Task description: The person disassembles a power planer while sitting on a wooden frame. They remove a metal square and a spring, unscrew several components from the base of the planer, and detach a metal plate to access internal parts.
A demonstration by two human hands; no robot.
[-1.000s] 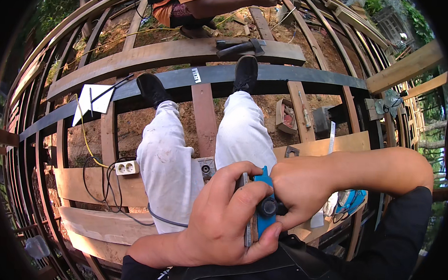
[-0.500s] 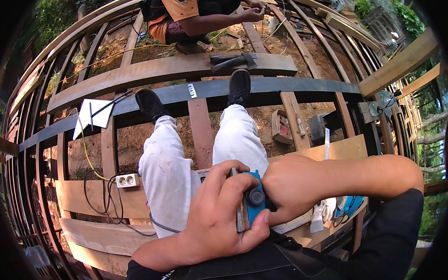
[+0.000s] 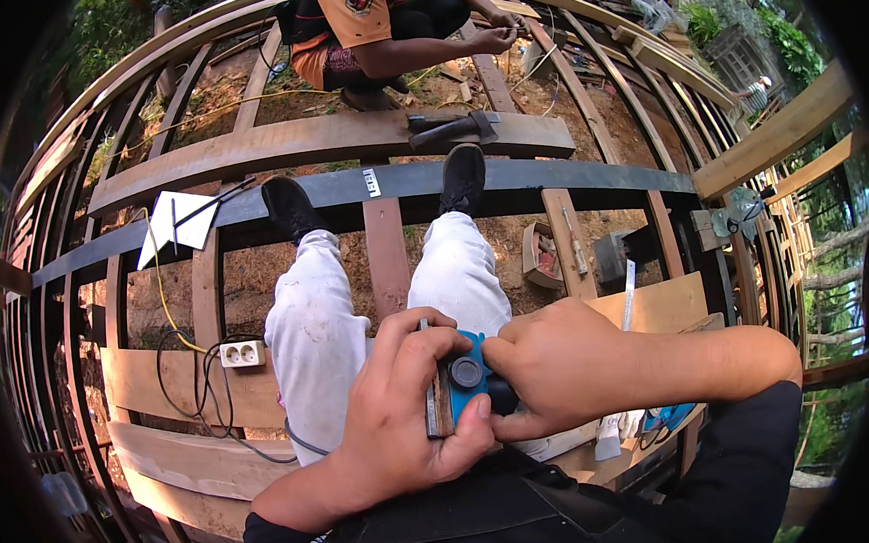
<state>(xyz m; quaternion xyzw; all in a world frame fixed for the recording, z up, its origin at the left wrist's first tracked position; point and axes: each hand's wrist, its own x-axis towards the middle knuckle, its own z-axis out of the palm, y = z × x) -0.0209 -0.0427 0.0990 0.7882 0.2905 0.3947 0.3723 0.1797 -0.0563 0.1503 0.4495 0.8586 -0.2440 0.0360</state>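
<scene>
Above my lap, my left hand (image 3: pixel 406 390) is wrapped round a small blue power tool (image 3: pixel 469 399) with a round black knob and a flat brown-and-metal edge. Its exact kind is hard to make out. My right hand (image 3: pixel 560 367) is closed at the tool's right side, around a black part of it; most of those fingertips are hidden. Beyond my hands, my legs in white trousers (image 3: pixel 323 306) stretch out, with my shoes resting on a dark beam (image 3: pixel 404 182).
A hatchet-like tool (image 3: pixel 454 129) lies on a far plank. At left are a white socket block (image 3: pixel 243 354) with cables and a white sheet (image 3: pixel 195 223). Gaps between joists show soil below. A metal ruler (image 3: pixel 629 296) is at right. Another person (image 3: pixel 390 35) crouches ahead.
The blue tool has shifted slightly left and turned, so its knob faces up more and the black part on its right shows. My right hand has moved a little left with it.
</scene>
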